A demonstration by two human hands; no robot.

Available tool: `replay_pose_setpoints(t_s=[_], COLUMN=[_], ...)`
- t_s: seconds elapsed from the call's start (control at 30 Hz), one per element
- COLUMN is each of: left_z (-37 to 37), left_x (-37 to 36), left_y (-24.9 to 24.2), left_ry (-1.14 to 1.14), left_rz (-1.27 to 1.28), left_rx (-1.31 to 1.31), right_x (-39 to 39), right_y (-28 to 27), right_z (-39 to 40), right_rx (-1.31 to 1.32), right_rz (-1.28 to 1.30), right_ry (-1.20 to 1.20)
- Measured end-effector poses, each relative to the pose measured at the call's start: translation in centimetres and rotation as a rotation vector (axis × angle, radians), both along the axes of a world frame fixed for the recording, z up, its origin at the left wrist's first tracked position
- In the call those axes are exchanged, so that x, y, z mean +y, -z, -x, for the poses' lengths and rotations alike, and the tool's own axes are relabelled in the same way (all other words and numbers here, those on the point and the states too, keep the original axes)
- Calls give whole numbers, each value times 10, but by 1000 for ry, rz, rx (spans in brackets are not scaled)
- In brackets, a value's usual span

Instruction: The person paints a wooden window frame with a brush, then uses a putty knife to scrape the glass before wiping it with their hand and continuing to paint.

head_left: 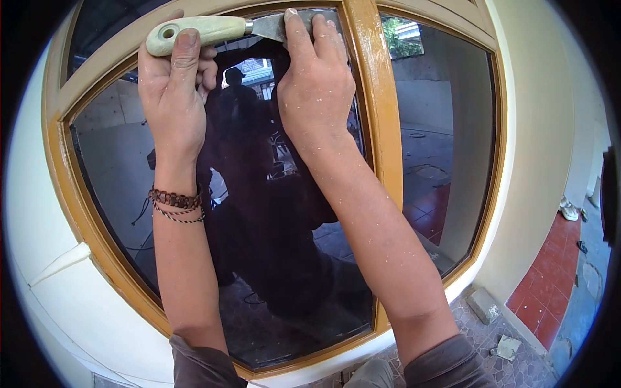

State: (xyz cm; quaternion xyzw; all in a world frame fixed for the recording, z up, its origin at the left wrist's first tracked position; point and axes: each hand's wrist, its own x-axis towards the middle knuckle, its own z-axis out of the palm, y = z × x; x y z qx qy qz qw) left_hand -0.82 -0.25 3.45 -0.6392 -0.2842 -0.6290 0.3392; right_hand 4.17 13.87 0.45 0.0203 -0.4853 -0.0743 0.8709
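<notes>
A putty knife [217, 29] with a pale green handle and a flat metal blade lies sideways across the upper part of a dark window pane [252, 181]. My left hand [174, 77] grips the handle end, thumb on top near the round hole. The fingers of my right hand [317, 77] press on the blade, close to the upper right corner of the pane, beside the brown wooden frame [372, 97]. Small pale specks dot my right hand and forearm. Part of the blade is hidden under the right fingers.
A second window pane [427, 142] stands right of the wooden upright. Pale wall surrounds the frame. On the floor at lower right are a grey block [483, 305], a pale scrap [508, 347] and red tiles [543, 284]. Dark reflections fill the glass.
</notes>
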Motion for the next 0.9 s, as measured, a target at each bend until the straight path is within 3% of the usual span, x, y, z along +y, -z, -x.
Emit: replay_pose_setpoints(t_s=[0.17, 0.3, 0.43, 0.5, 0.57, 0.63, 0.67, 0.77, 0.9], left_z=[-14, -26, -51, -66, -79, -97, -103, -122, -170], left_x=[-13, -52, -71, -77, -81, -82, -80, -68, -57], left_y=[19, 74, 170, 217, 254, 281, 297, 355, 434], left_ry=[29, -76, -252, -227, 21, 207, 326, 593, 847], left_rz=[-179, -197, -350, -271, -127, 38, 120, 434, 895], left_rx=[129, 188, -191, -279, -377, -569, -632, -765, -994], right_x=[-17, -43, -67, -72, -72, -63, -67, -51, -66], right_y=[14, 55, 137, 189, 240, 284, 302, 339, 380], right_z=[-1, -18, -64, -103, -138, -171, -189, -234, -285], right_rx=[51, -31, -316, -397, -381, -449, -426, -378, -298], right_rz=[-135, -174, -112, -4, 192, 515, 917, 1080, 1160], right_ry=[-110, -229, -370, -367, -401, -635, -1055, -1773, -1583])
